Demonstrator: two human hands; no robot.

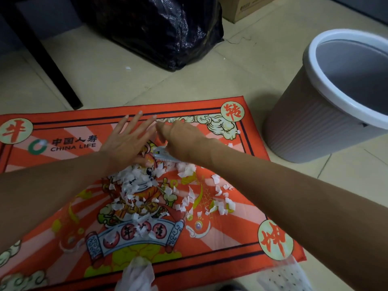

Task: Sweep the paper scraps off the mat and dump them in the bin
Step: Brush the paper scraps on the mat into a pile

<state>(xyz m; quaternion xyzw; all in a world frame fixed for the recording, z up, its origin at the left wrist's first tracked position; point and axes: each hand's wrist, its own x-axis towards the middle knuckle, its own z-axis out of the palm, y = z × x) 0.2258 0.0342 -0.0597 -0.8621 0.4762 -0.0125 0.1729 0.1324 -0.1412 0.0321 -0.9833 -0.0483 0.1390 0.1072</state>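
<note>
While scraps point(147, 185) lie mid-mat point(63, 206), brush point(162, 154), gripped by right hand point(178, 139), is best drawn nearward; left hand point(126, 141) is kept flat, fingers spread.

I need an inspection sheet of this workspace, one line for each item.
Surface: red printed mat on a tiled floor.
Job's things: white paper scraps piled mid-mat, more toward its right; small brush; grey bin right of the mat, looks empty.
Clutter: one scrap on the floor.
Grippers: left hand flat, fingers spread; right hand holds the brush.
Cables: nothing seen.
Surroundings: black plastic bag, cardboard box, dark furniture leg.
</note>
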